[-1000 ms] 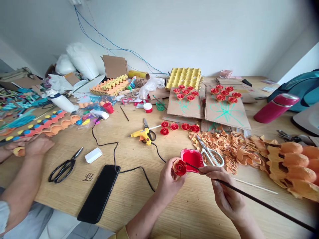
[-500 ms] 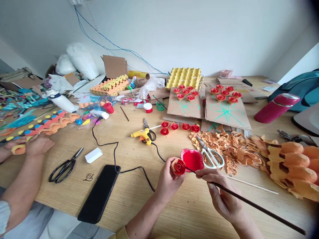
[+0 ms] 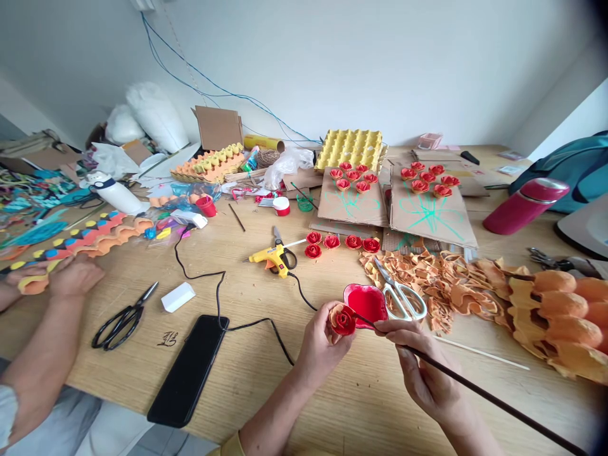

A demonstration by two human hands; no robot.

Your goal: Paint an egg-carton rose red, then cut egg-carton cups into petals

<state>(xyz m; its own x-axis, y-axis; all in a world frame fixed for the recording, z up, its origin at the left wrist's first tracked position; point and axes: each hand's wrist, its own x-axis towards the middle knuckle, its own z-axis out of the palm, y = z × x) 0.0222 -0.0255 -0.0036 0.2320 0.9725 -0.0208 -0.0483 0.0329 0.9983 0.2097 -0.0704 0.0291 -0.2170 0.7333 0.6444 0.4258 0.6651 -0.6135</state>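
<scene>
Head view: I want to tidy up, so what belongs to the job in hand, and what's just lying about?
In the job:
red flower, in the left hand
dark brush, in the right hand
red dish near them

Apparently just lying about:
black phone
black scissors
pink flask

Cannot see the back of the flower [image 3: 344, 320], covered by the left hand [image 3: 323, 345]; cannot make out contact between it and the brush [image 3: 494, 396], too small; lose the handle's end at the bottom edge, parts of egg carton [image 3: 560, 310] and bag [image 3: 582, 166] past the right; cannot read the black writing [image 3: 168, 339].
</scene>
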